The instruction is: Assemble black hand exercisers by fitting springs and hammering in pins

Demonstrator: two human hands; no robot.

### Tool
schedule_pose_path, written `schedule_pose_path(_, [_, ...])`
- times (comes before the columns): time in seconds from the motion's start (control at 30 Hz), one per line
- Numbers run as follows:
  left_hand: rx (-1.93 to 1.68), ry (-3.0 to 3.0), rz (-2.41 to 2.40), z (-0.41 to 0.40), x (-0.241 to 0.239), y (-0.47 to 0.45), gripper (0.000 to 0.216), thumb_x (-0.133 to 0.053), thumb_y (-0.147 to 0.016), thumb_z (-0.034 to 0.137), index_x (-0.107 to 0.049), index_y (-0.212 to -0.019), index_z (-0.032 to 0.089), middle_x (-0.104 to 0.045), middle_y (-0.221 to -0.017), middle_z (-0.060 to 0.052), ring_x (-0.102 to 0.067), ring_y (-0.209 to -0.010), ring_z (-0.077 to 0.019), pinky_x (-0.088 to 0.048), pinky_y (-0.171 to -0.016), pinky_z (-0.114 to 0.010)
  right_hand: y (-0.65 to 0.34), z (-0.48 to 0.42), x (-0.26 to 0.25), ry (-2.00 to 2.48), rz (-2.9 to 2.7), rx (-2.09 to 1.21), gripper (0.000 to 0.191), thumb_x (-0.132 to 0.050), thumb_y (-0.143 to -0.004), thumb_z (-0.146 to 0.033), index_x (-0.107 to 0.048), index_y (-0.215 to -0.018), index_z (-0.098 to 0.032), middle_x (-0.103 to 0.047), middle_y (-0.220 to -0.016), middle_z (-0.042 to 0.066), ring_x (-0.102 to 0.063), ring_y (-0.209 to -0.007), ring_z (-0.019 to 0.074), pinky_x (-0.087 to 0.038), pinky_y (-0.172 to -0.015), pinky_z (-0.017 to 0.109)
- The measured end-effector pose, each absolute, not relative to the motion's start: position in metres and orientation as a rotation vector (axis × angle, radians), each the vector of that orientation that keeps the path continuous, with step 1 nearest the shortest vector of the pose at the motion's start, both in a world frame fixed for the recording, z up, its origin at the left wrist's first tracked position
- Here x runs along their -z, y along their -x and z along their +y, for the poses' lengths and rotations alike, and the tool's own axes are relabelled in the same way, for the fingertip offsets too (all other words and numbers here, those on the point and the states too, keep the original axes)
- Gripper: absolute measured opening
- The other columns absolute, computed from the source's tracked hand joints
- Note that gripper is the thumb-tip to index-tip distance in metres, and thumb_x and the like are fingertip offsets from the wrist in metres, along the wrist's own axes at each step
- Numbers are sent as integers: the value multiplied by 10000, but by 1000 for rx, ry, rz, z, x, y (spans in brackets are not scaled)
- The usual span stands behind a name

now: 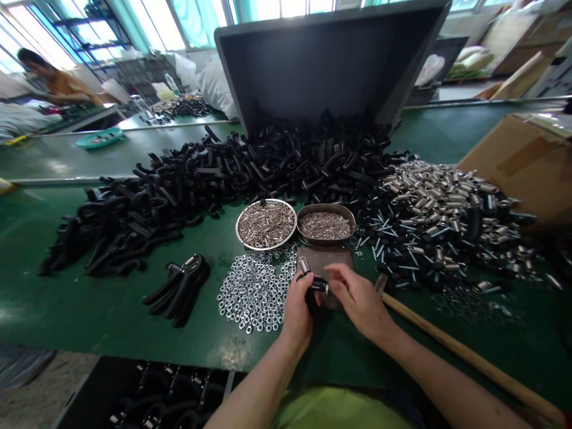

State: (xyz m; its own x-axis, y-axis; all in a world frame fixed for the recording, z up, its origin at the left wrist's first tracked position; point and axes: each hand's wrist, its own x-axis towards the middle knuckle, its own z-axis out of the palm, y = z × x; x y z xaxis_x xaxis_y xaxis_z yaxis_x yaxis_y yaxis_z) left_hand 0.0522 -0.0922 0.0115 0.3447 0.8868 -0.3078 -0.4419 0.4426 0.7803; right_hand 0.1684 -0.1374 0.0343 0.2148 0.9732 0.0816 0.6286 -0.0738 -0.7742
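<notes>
The left hand (297, 311) grips a black handle part (319, 284) with a coil spring (304, 264), above the metal plate (328, 257). The right hand (363, 302) is over the plate's right side, fingers curled narrowly; whether they hold anything cannot be told. Washers (254, 289) lie left of the plate.

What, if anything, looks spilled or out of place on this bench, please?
The grey bin appears tipped on its side, with black parts fanning out across the green table, and metal rings lie loose near the round dish; both could be deliberate.
</notes>
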Motion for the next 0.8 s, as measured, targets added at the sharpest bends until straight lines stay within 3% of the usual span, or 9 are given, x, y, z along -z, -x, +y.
schedule_pose_path(0.07, [-968, -622, 819, -90, -10, -51, 199, -576, -766, 331, -490, -675, 176, -459, -540, 57, -405, -502, -80, -333, -526, -212, -166, -139, -32, 1647, -1581, -398, 299, -492, -875, -380, -548, -1101, -193, -656, -1029, 100, -623, -941, 228, -497, -807, 364])
schedule_pose_path(0.1, [-976, -616, 825, -89, -9, -51, 201, -584, -755, 334, -487, -675, 178, -453, -537, 59, -399, -496, -79, -327, -518, -211, -165, -139, -31, 1597, -1594, -372, 294, -492, -873, -351, -529, -1119, -194, -650, -1049, 105, -617, -966, 228, -492, -831, 373])
schedule_pose_path(0.17, [-967, -638, 834, -88, -9, -50, 208, -592, -748, 347, -484, -685, 181, -446, -537, 63, -388, -484, -77, -311, -503, -210, -163, -138, -30, 1603, -1521, -553, 258, -404, -914, -339, -511, -1097, -193, -674, -832, 61, -657, -761, 197, -523, -689, 329])
schedule_pose_path(0.23, [-941, -682, 839, -89, -9, -50, 219, -587, -758, 363, -486, -695, 180, -450, -540, 61, -392, -483, -78, -309, -502, -212, -163, -137, -33, 1674, -1349, -863, 304, -315, -947, -397, -491, -1081, -189, -586, -559, -31, -572, -445, 149, -456, -451, 253])
schedule_pose_path(0.3, [-922, -694, 829, -89, -10, -49, 230, -581, -766, 374, -489, -689, 178, -453, -531, 59, -401, -483, -81, -320, -513, -215, -164, -136, -37, 1696, -1289, -1025, 341, -289, -951, -438, -481, -1089, -192, -526, -482, -68, -509, -361, 132, -399, -390, 229])
schedule_pose_path(0.47, [-963, -528, 830, -88, -11, -50, 214, -609, -722, 351, -508, -667, 171, -470, -533, 54, -411, -481, -75, -320, -502, -208, -163, -143, -41, 1625, -1595, -635, 256, -437, -894, -313, -483, -1123, -208, -690, -896, 60, -671, -802, 195, -497, -684, 294])
schedule_pose_path(0.53, [-962, -524, 813, -89, -12, -51, 214, -599, -732, 348, -512, -655, 168, -458, -517, 55, -407, -475, -74, -320, -498, -208, -161, -144, -40, 1663, -1671, -474, 221, -391, -913, -304, -534, -1039, -192, -697, -893, 82, -675, -790, 205, -483, -668, 292])
schedule_pose_path(0.7, [-951, -525, 770, -91, -17, -53, 209, -609, -732, 349, -534, -671, 164, -462, -514, 54, -403, -467, -72, -319, -487, -206, -161, -140, -49, 1965, -1661, -496, 403, -308, -954, -392, -565, -699, -214, -632, -565, 23, -621, -529, 171, -390, -502, 254])
schedule_pose_path(0.8, [-948, -386, 761, -89, -21, -53, 216, -630, -698, 347, -528, -657, 162, -458, -505, 55, -402, -460, -69, -322, -481, -202, -163, -142, -53, 1799, -1691, -471, 226, -408, -929, -358, -570, -978, -208, -685, -738, 24, -656, -662, 171, -448, -571, 252])
